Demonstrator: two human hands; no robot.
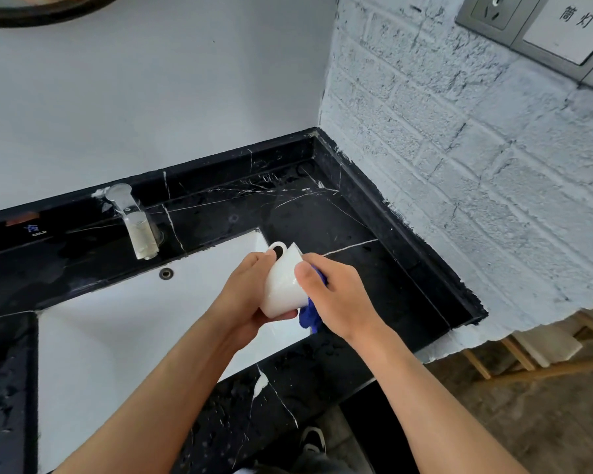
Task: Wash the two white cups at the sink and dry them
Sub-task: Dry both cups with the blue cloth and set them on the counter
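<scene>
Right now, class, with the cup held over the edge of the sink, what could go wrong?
1. The white cup is tilted, held by the left hand alone; if wet, it might slip and chip on the black counter.
2. The right hand presses the blue cloth sideways, which could push the cup loose.

One head-worn view looks steeply down, close over the white sink (117, 336) and black counter (374, 285), facing the wall corner
</scene>
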